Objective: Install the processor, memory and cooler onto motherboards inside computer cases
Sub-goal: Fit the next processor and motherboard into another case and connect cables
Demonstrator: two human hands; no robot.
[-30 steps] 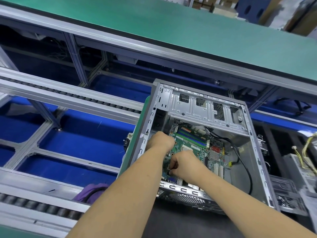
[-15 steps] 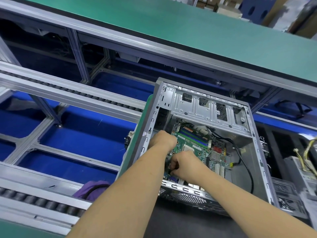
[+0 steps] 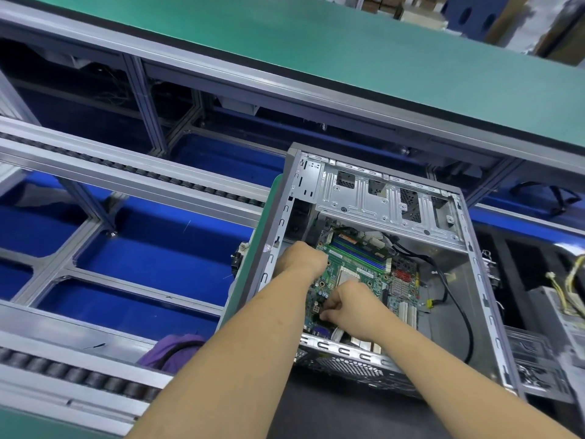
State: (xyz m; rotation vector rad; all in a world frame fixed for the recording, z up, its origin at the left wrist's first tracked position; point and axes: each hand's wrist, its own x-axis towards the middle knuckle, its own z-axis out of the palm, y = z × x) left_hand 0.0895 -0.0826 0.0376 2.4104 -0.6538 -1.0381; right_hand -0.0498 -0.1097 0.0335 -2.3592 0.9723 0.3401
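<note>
Two bare hands work inside one open case point(image 3: 376, 267), which lies on its side near the right of the scene, beside a roller conveyor point(image 3: 133, 172) with blue panels below and a green bench top point(image 3: 285, 49) running along the far side. A drive cage point(image 3: 383, 201) spans the far end of the case. On the case floor lies the green motherboard point(image 3: 367, 280), and a black cable point(image 3: 456, 299) loops down its right side. More cases and loose wires sit at the far right edge, and something purple point(image 3: 174, 350) lies near the left forearm.

Memory slots point(image 3: 361, 250) run across the far part of the board; whether sticks are seated in them is hard to tell. Just nearer is the pale square of the processor socket point(image 3: 346, 275), with no cooler over it, so the cooler looks still to be fitted. Whether a chip already sits in the socket cannot be told.

The left hand point(image 3: 302, 259) rests at the board's far left edge against the case wall, fingers curled under and hidden, so its hold cannot be told. The right hand point(image 3: 353, 307) hovers over the near left of the board, just near of the socket, fingers bent and pinching something small and dark at their tips; what it is cannot be made out. By the look of it the job is at an early or middle stage.
</note>
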